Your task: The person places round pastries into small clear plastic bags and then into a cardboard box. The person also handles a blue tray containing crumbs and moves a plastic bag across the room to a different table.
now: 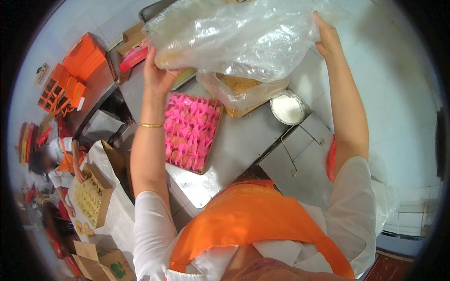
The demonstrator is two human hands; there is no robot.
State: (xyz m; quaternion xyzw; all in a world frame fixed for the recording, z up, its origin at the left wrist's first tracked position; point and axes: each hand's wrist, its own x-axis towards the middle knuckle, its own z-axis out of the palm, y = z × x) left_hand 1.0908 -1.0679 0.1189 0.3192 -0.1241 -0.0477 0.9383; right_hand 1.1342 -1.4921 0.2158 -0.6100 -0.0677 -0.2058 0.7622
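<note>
A large clear plastic sheet or bag point(239, 42) is stretched between my raised hands. My left hand point(160, 75) grips its lower left edge, and my right hand point(327, 38) grips its upper right end. Under the plastic, partly hidden, is a box with brown, crumbly-looking contents point(239, 83). Below my left hand, on the metal table point(242, 137), stands a box of round brown items among pink paper wrappers point(191, 130). A bowl of white powder point(287, 108) sits right of the plastic's lower edge.
Orange boxes point(84, 56) stand on another counter at the upper left. A co-worker in an orange apron point(70, 159) reaches into a carton of pale items point(89, 196) at the left. An open cardboard box point(105, 263) lies lower left. A metal wire stand point(290, 154) projects beside the bowl.
</note>
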